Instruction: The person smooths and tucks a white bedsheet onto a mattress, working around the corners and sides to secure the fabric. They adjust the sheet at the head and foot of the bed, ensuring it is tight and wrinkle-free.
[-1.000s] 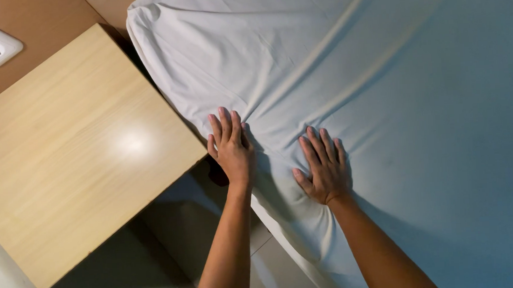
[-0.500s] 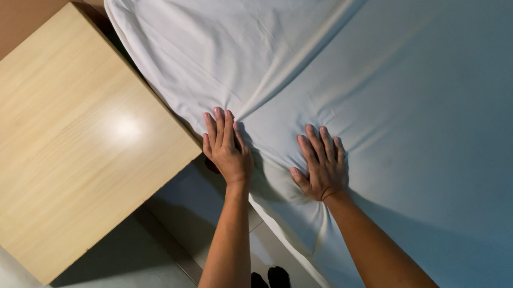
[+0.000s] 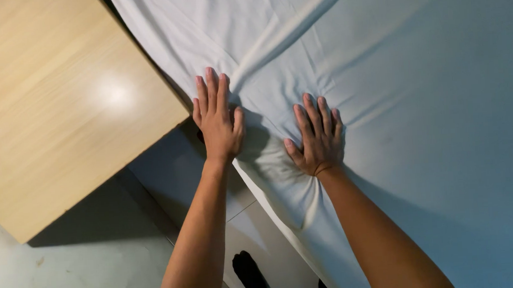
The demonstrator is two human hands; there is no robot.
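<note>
Hands: left (image 3: 218,124), right (image 3: 316,135) flat, open on white sheet (image 3: 395,82); wooden table (image 3: 58,103) beside bed edge.

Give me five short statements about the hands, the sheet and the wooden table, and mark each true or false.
1. Both hands lie flat, palms down, on the white sheet. True.
2. The left hand is clenched in a fist. False: its fingers are stretched out straight.
3. The right hand rests on the wooden table. False: it presses on the sheet, well apart from the table.
4. The table stands to the left of the bed. True.
5. A raised fold in the sheet runs up and away from the left hand's fingertips. True.
</note>
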